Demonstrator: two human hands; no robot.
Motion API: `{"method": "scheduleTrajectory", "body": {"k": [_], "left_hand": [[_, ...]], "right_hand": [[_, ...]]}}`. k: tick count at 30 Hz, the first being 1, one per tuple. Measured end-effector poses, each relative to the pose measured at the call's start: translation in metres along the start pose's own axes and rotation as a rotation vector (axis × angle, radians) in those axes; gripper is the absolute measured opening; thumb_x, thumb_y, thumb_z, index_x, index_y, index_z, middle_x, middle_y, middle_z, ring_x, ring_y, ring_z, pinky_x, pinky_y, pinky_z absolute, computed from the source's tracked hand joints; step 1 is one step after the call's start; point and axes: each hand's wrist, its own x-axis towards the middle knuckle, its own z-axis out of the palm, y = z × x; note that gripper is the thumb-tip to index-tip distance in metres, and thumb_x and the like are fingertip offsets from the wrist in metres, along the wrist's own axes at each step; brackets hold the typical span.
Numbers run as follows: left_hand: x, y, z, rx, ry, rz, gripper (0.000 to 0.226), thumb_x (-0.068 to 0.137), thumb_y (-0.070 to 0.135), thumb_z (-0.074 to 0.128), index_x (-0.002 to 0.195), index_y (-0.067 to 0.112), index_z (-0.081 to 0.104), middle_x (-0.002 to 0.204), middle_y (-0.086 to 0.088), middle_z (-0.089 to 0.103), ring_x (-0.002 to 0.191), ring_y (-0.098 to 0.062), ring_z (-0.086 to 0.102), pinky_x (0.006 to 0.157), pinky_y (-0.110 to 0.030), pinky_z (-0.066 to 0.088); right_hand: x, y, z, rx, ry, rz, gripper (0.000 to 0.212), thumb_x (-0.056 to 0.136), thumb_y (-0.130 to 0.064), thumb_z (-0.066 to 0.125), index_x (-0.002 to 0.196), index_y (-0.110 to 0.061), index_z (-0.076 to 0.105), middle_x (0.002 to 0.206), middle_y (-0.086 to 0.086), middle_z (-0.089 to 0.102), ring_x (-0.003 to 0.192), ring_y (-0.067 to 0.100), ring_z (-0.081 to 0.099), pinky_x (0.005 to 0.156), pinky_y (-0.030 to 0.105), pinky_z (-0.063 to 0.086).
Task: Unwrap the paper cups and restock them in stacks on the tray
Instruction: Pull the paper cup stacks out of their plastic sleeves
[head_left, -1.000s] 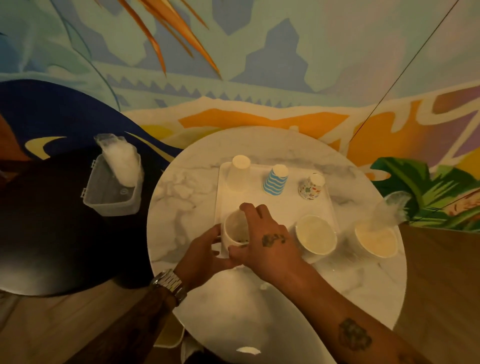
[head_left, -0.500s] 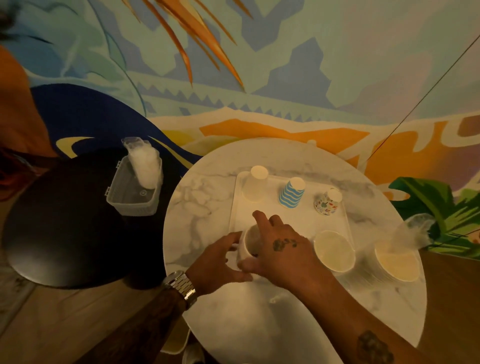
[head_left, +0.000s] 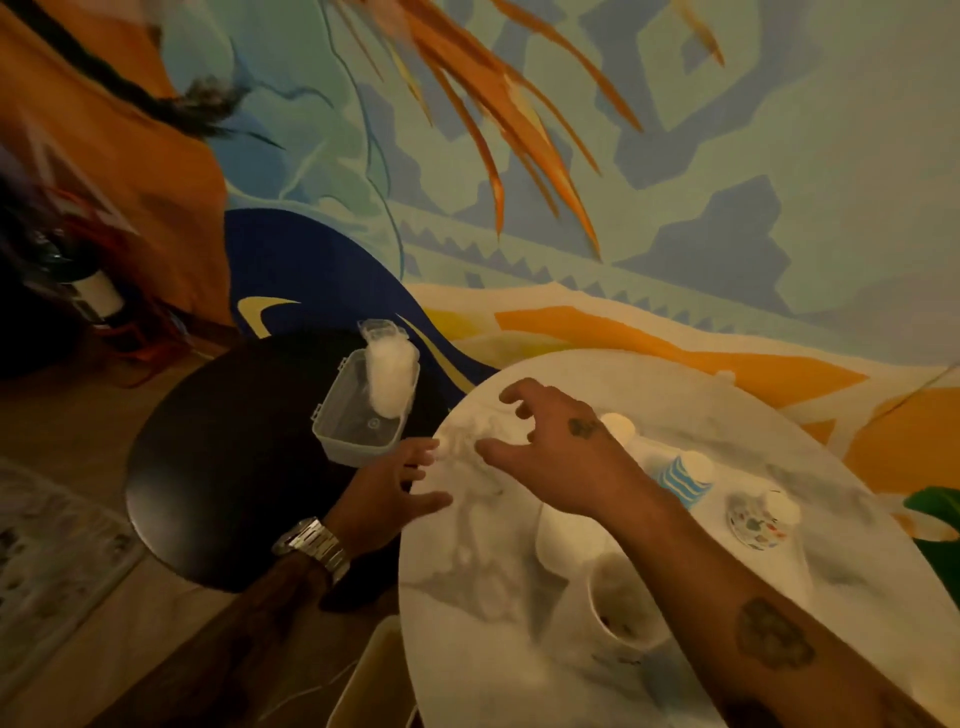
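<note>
Left hand: I see it (head_left: 389, 488) with fingers spread and holding nothing. It is at the left rim of the marble tabletop (head_left: 467, 597), partly over the black tabletop (head_left: 218, 467).
Right hand: I see it (head_left: 561, 452) with fingers spread and slightly bent, thumb out, holding nothing. It is over the far-left part of the marble tabletop, and its forearm crosses the tray (head_left: 558, 540).
Hand spacing: I read the two hands as near each other but apart.
Tray: white, on the marble tabletop, and blurred. Most of it is covered by the right forearm.
Upright cup: mouth up (head_left: 618, 605), at the near-left end of the tray, just beside the forearm. I cannot tell whether it is one cup or a stack.
White cup: mouth down (head_left: 621, 427), at the far end of the tray, partly behind the right hand.
Striped cup: blue and white (head_left: 680, 475), mouth down, right of the white cup.
Patterned cup: mouth down (head_left: 758, 519), right of the striped cup, blurred.
Box: clear plastic (head_left: 358, 431), on the black tabletop, near the left hand's fingertips.
Wrap: crumpled clear film (head_left: 389, 374), standing up out of the far end of the box.
Watch: metal band (head_left: 311, 545), on the left wrist.
</note>
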Motion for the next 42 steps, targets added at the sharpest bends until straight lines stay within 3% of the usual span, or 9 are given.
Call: {"method": "scheduleTrajectory", "body": {"k": [4, 8, 13, 19, 23, 27, 30, 36, 42], "left_hand": [[0.012, -0.016, -0.032, 0.008, 0.129, -0.064, 0.055, 0.083, 0.022, 0.072, 0.132, 0.020, 0.048, 0.125, 0.001, 0.058, 0.112, -0.015, 0.058, 0.091, -0.026, 0.049], [0.022, -0.044, -0.052, -0.027, 0.253, -0.116, 0.043, 0.086, 0.018, 0.068, 0.127, 0.018, 0.053, 0.115, 0.002, 0.059, 0.094, -0.007, 0.058, 0.073, -0.014, 0.044], [0.044, -0.094, -0.066, -0.102, 0.302, -0.330, 0.031, 0.088, 0.021, 0.066, 0.117, 0.021, 0.056, 0.102, 0.001, 0.063, 0.083, -0.011, 0.064, 0.079, -0.032, 0.058], [0.070, -0.133, -0.075, -0.131, 0.299, -0.445, 0.038, 0.090, 0.025, 0.064, 0.126, 0.024, 0.050, 0.093, 0.001, 0.063, 0.079, -0.016, 0.066, 0.074, -0.033, 0.058], [0.087, -0.151, -0.078, -0.074, 0.299, -0.473, 0.049, 0.090, 0.030, 0.063, 0.136, 0.025, 0.045, 0.096, 0.003, 0.061, 0.083, -0.011, 0.062, 0.070, -0.022, 0.050], [0.098, -0.164, -0.081, -0.058, 0.255, -0.520, 0.055, 0.089, 0.041, 0.062, 0.139, 0.030, 0.041, 0.122, -0.003, 0.058, 0.105, -0.016, 0.058, 0.092, -0.035, 0.050], [0.102, -0.174, -0.081, -0.052, 0.244, -0.512, 0.054, 0.088, 0.044, 0.062, 0.137, 0.029, 0.043, 0.119, -0.002, 0.058, 0.104, -0.015, 0.058, 0.092, -0.035, 0.050], [0.107, -0.177, -0.078, -0.120, 0.229, -0.491, 0.049, 0.091, 0.039, 0.060, 0.135, 0.025, 0.044, 0.094, 0.004, 0.062, 0.083, -0.010, 0.062, 0.065, -0.018, 0.044], [0.107, -0.179, -0.080, -0.128, 0.210, -0.482, 0.051, 0.091, 0.040, 0.059, 0.136, 0.025, 0.043, 0.092, 0.007, 0.060, 0.082, -0.008, 0.061, 0.065, -0.017, 0.042]], "right_hand": [[0.048, -0.023, 0.016, -0.045, -0.093, -0.027, 0.061, 0.085, -0.054, 0.065, 0.137, -0.029, 0.043, 0.136, 0.000, 0.051, 0.118, 0.021, 0.052, 0.093, 0.035, 0.046], [0.095, -0.040, 0.035, -0.044, -0.149, -0.049, 0.062, 0.085, -0.048, 0.067, 0.137, -0.023, 0.043, 0.137, 0.005, 0.051, 0.122, 0.025, 0.051, 0.097, 0.041, 0.047], [0.164, -0.053, 0.072, -0.069, -0.200, -0.032, 0.067, 0.083, -0.045, 0.069, 0.137, -0.019, 0.040, 0.131, 0.009, 0.053, 0.116, 0.028, 0.053, 0.094, 0.042, 0.048], [0.230, -0.054, 0.104, -0.103, -0.185, 0.015, 0.080, 0.085, -0.047, 0.068, 0.148, -0.019, 0.028, 0.146, 0.011, 0.036, 0.132, 0.033, 0.041, 0.106, 0.044, 0.040], [0.263, -0.053, 0.122, -0.129, -0.146, 0.025, 0.079, 0.084, -0.048, 0.069, 0.146, -0.019, 0.029, 0.145, 0.012, 0.034, 0.130, 0.035, 0.043, 0.102, 0.044, 0.041], [0.286, -0.048, 0.141, -0.118, -0.151, 0.055, 0.094, 0.079, -0.054, 0.072, 0.152, -0.024, 0.022, 0.150, 0.011, 0.029, 0.136, 0.035, 0.038, 0.107, 0.046, 0.039], [0.293, -0.045, 0.156, -0.123, -0.185, 0.053, 0.100, 0.075, -0.057, 0.075, 0.153, -0.028, 0.019, 0.150, 0.009, 0.030, 0.137, 0.034, 0.037, 0.108, 0.047, 0.038], [0.297, -0.045, 0.178, -0.155, -0.146, 0.041, 0.087, 0.080, -0.047, 0.075, 0.149, -0.028, 0.025, 0.144, 0.010, 0.038, 0.133, 0.033, 0.040, 0.107, 0.043, 0.039], [0.298, -0.047, 0.184, -0.268, -0.103, -0.012, 0.048, 0.096, -0.026, 0.058, 0.140, -0.013, 0.046, 0.135, 0.015, 0.047, 0.122, 0.030, 0.047, 0.100, 0.035, 0.041]]}}
